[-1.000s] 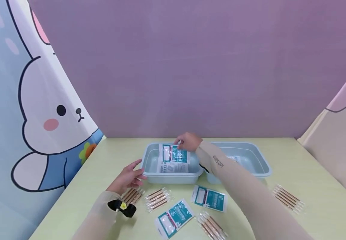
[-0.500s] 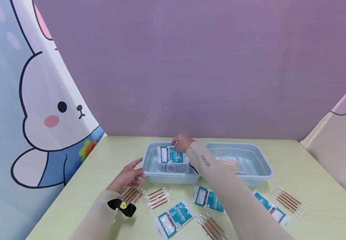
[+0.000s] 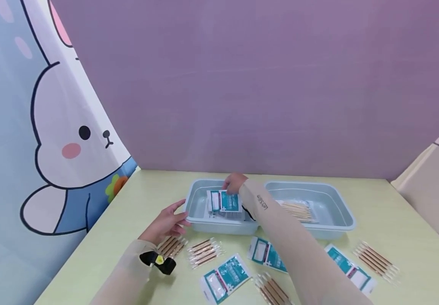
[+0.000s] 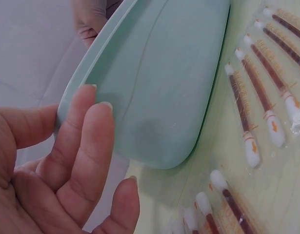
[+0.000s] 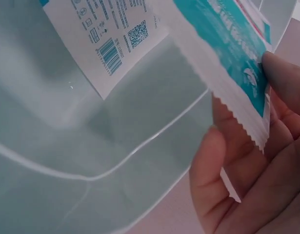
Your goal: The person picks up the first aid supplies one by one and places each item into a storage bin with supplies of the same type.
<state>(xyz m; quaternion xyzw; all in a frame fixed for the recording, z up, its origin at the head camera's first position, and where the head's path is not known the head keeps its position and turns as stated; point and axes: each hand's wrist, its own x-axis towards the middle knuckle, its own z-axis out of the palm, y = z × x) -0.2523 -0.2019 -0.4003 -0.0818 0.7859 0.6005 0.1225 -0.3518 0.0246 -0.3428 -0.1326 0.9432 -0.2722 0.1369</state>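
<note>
My right hand (image 3: pixel 235 183) pinches a flat teal-and-white packet (image 3: pixel 225 202) by its edge inside the left pale blue plastic tub (image 3: pixel 219 228). In the right wrist view, the thumb presses the packet's teal face (image 5: pixel 237 53), and its serrated white edge faces the fingers. Under it, another packet (image 5: pixel 113 53) lies with its printed back and barcode showing. My left hand (image 3: pixel 167 220) holds the tub's near left corner. In the left wrist view, its thumb goes behind the rim and the fingers lie along the outer wall (image 4: pixel 174 83).
The right tub (image 3: pixel 333 212) contains a bag of thin wooden sticks (image 3: pixel 297 210). In front lie teal packets (image 3: pixel 227 277) and clear sachets of brown-stemmed cotton swabs (image 3: pixel 205 252). Another swab sachet (image 3: pixel 377 262) sits at the right. A purple backdrop (image 3: pixel 257 84) stands behind the table.
The right hand has lowered the packet nearer the one beneath it. The right arm has shifted left, uncovering the stick bag and a packet on the table. The left hand stays at the tub.
</note>
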